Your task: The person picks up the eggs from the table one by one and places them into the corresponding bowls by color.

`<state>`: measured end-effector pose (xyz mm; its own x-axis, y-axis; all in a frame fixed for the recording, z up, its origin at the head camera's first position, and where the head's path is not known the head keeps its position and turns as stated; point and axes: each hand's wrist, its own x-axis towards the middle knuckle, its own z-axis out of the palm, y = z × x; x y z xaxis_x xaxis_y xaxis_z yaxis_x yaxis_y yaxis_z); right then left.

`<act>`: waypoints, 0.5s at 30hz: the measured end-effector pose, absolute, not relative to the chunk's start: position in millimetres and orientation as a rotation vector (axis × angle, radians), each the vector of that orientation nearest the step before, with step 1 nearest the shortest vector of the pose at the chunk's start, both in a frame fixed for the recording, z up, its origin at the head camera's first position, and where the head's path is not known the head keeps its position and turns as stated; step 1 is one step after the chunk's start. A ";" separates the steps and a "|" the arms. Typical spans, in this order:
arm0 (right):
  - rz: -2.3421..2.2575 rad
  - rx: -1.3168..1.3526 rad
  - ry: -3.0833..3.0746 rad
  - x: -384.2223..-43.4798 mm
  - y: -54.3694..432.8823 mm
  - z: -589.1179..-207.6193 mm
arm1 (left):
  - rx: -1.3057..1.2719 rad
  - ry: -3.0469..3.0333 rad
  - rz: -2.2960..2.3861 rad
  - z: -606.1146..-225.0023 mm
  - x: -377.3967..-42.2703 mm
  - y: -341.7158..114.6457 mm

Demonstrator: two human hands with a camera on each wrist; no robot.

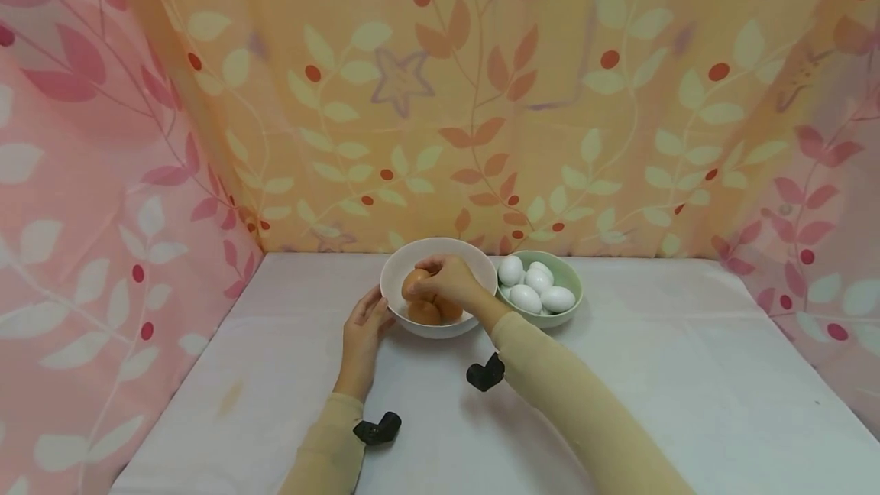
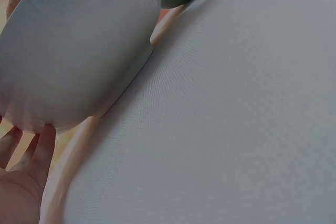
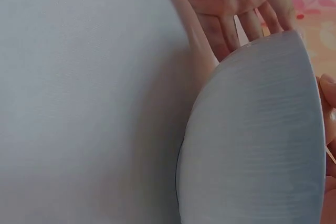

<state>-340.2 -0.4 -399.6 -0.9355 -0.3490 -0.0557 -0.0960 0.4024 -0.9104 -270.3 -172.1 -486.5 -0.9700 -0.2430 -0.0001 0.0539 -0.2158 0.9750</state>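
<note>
A white bowl (image 1: 440,331) stands on the table with several brown eggs (image 1: 424,314) in it. Reaching inside, my right hand (image 1: 452,281) pinches one brown egg (image 1: 413,282) between thumb and fingers, close over the others. My left hand (image 1: 362,331) rests its fingertips against the bowl's left outer wall, the fingers nearly straight in the right wrist view. From the left wrist, the bowl's side (image 2: 79,51) hides the eggs. Just right of it sits a light green bowl (image 1: 550,320) of white eggs (image 1: 525,299).
A white cloth (image 1: 653,373) covers the table. Behind it hangs a yellow patterned curtain (image 1: 412,136), close to both bowls, with pink patterned cloth (image 1: 103,174) at the sides. Both sleeved wrists carry black mounts (image 1: 378,429). The right forearm passes in front of the green bowl.
</note>
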 end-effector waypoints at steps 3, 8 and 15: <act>-1.540 -0.378 2.428 -343.1 -2.9 -403.2 | 0.225 -1.819 -2.318 -487.4 -270.8 -172.0; -1.503 -0.373 2.451 -346.1 -7.9 -409.1 | 0.215 -1.825 -2.316 -488.7 -270.2 -172.8; -1.287 -0.381 2.606 -346.2 -12.3 -411.1 | 0.225 -1.862 -2.297 -487.3 -270.7 -174.5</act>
